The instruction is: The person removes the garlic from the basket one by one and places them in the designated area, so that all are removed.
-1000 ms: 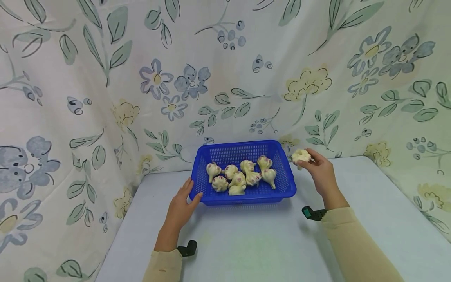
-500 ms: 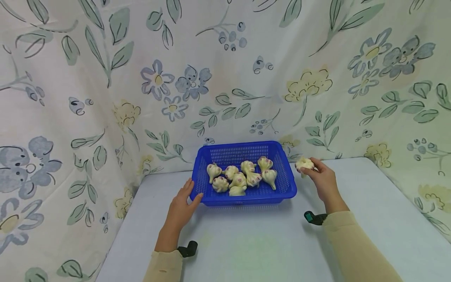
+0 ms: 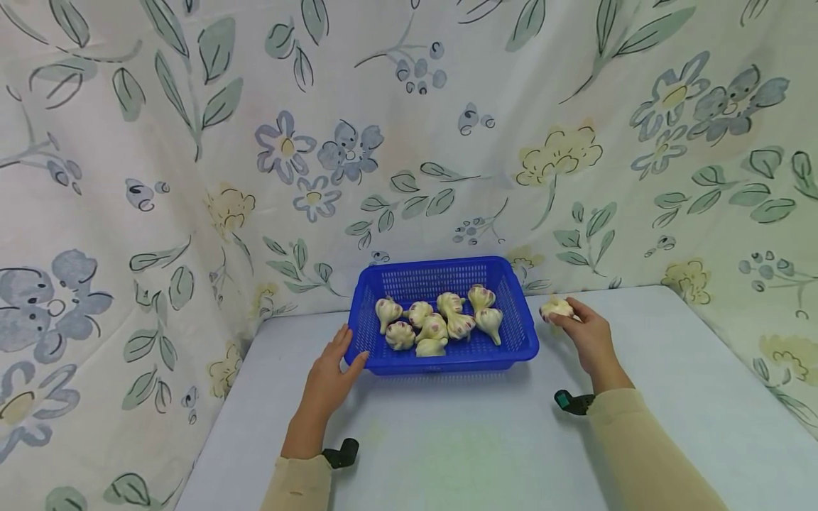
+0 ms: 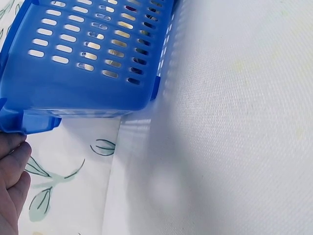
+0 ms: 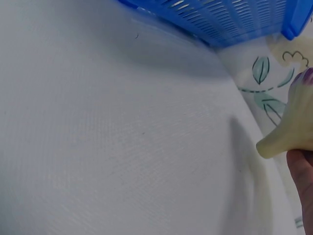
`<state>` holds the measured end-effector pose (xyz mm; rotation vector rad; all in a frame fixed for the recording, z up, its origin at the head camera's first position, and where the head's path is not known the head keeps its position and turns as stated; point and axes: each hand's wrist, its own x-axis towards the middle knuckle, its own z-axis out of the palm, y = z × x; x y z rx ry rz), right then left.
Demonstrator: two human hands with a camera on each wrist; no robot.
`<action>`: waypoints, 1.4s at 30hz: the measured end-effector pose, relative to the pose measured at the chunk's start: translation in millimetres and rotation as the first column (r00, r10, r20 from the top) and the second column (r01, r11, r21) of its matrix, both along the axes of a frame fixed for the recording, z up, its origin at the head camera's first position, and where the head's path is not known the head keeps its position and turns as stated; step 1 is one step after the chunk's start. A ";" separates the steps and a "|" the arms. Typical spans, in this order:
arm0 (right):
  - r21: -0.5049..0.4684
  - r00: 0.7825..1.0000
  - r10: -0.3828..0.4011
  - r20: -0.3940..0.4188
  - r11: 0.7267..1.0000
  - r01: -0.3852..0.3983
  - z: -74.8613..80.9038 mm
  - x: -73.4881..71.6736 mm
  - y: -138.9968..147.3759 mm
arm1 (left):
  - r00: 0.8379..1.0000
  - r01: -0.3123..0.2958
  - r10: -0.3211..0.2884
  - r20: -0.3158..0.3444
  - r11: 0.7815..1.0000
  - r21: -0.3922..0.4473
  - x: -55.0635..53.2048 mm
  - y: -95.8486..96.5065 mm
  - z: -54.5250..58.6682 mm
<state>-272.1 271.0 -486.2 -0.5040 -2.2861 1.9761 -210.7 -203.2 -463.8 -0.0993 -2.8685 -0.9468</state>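
Note:
A blue plastic basket (image 3: 441,365) with slotted walls stands on the table, several garlic bulbs (image 3: 433,326) lying on its floor. My left hand (image 3: 329,376) is at the basket's left end, its fingers fairly straight against the rim; the left wrist view shows the fingertips (image 4: 19,147) touching that rim. Right of the basket, my right hand (image 3: 591,341) pinches one garlic bulb (image 3: 556,308) between thumb and fingers. In the right wrist view this bulb (image 5: 298,117) has its stem pointing down and to the left, and the thumb (image 5: 299,171) presses beneath it.
The table (image 3: 447,440) has a white covering. A floral curtain (image 3: 409,142) hangs close behind the basket and along the left side. Each wrist carries a small black camera, the left camera (image 3: 344,453) and the right camera (image 3: 571,402).
My right hand has come down and a little to the right with the garlic bulb, away from the basket. The left hand and the basket have stayed in place.

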 end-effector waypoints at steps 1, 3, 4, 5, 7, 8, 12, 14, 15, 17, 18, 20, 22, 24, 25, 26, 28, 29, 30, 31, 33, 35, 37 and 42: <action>0.000 1.000 0.002 0.004 1.000 -0.002 -0.6 0.1 0.1 | 1.000 -0.001 0.001 0.003 1.000 -0.001 0.2 0.1 0.1; -0.005 1.000 0.005 0.010 1.000 -0.004 -2.1 0.1 0.3 | 1.000 -0.002 0.002 0.011 1.000 -0.001 0.7 0.1 0.6; -0.004 1.000 0.005 0.014 1.000 -0.005 -2.7 0.3 0.2 | 1.000 -0.003 0.003 0.013 1.000 0.001 0.9 0.2 0.8; -0.006 1.000 0.005 0.018 1.000 -0.005 -3.6 0.1 0.4 | 1.000 -0.003 0.003 0.012 1.000 0.004 1.0 0.2 0.8; -0.015 1.000 0.007 0.025 1.000 -0.007 -5.3 0.3 0.6 | 1.000 -0.003 0.003 0.008 1.000 0.006 1.1 0.4 0.8; -0.020 1.000 0.008 0.028 1.000 -0.008 -6.1 0.3 0.8 | 1.000 -0.004 0.004 0.005 1.000 0.006 1.1 0.5 0.6; -0.038 0.999 0.010 0.030 0.999 -0.009 -8.9 0.0 1.9 | 1.000 -0.008 0.008 -0.008 1.000 0.005 0.9 0.9 -0.2; -0.043 1.000 0.007 0.029 0.999 -0.006 -9.8 -0.5 2.1 | 1.000 -0.006 0.006 -0.013 1.000 0.001 1.0 0.8 -0.5; -0.047 1.000 0.003 0.031 0.999 -0.002 -10.3 -0.8 2.2 | 1.000 -0.006 0.006 -0.014 1.000 0.002 0.9 0.8 -0.6; -0.059 0.999 -0.003 0.035 0.998 0.005 -11.3 -1.6 2.1 | 1.000 -0.006 0.006 -0.013 1.000 0.003 0.8 0.7 -0.8; -0.062 0.999 -0.007 0.036 0.998 0.009 -11.8 -1.9 2.0 | 1.000 -0.006 0.006 -0.011 1.000 0.002 0.7 0.5 -0.9; -0.072 0.999 -0.014 0.038 0.997 0.016 -13.4 -3.0 2.1 | 1.000 -0.001 0.001 -0.009 1.000 0.005 0.6 0.4 -1.0; -0.078 0.999 -0.019 0.042 0.997 0.023 -15.6 -4.4 2.8 | 1.000 0.000 0.000 -0.008 1.000 0.009 0.7 0.0 -1.1; -0.076 0.998 -0.030 0.047 0.997 0.033 -17.9 -5.7 3.7 | 1.000 0.005 -0.005 -0.008 1.000 0.012 0.8 -0.4 -0.9; -0.075 0.998 -0.035 0.049 0.996 0.038 -19.3 -6.5 4.4 | 1.000 0.009 -0.009 -0.009 1.000 0.014 0.8 -0.7 -0.9; -0.071 0.998 -0.039 0.054 0.997 0.042 -20.6 -7.2 5.3 | 1.000 0.008 -0.008 -0.009 1.000 0.013 0.7 -0.8 -1.1; -0.065 0.997 -0.047 0.062 0.997 0.051 -22.1 -8.0 6.4 | 1.000 0.014 -0.014 -0.011 1.000 0.012 0.1 -1.3 -1.9; -0.062 0.997 -0.050 0.061 0.997 0.054 -22.9 -8.3 6.9 | 1.000 0.018 -0.017 -0.013 1.000 0.008 -0.3 -1.5 -2.4; -0.057 0.997 -0.054 0.063 0.997 0.057 -23.4 -8.4 7.4 | 1.000 0.019 -0.019 -0.015 1.000 0.008 -0.7 -1.7 -2.8; -0.050 0.996 -0.057 0.064 0.997 0.061 -23.9 -8.5 7.7 | 1.000 0.020 -0.020 -0.017 1.000 0.004 -1.2 -1.8 -3.3; -0.059 0.996 -0.070 0.058 0.996 0.074 -24.4 -8.7 7.7 | 1.000 0.021 -0.020 -0.022 1.000 0.004 -1.6 -1.7 -3.4; -0.060 0.995 -0.083 0.050 0.994 0.086 -25.0 -8.9 7.4 | 1.000 0.020 -0.020 -0.024 1.000 0.005 -1.8 -1.4 -3.1; -0.060 0.994 -0.094 0.048 0.994 0.097 -25.2 -9.4 7.3 | 1.000 0.016 -0.016 -0.025 1.000 0.003 -2.0 -0.9 -2.7; -0.021 0.994 -0.098 0.047 0.995 0.099 -23.0 -9.9 5.3 | 1.000 0.007 -0.007 -0.022 1.000 -0.009 -2.0 -0.7 -2.0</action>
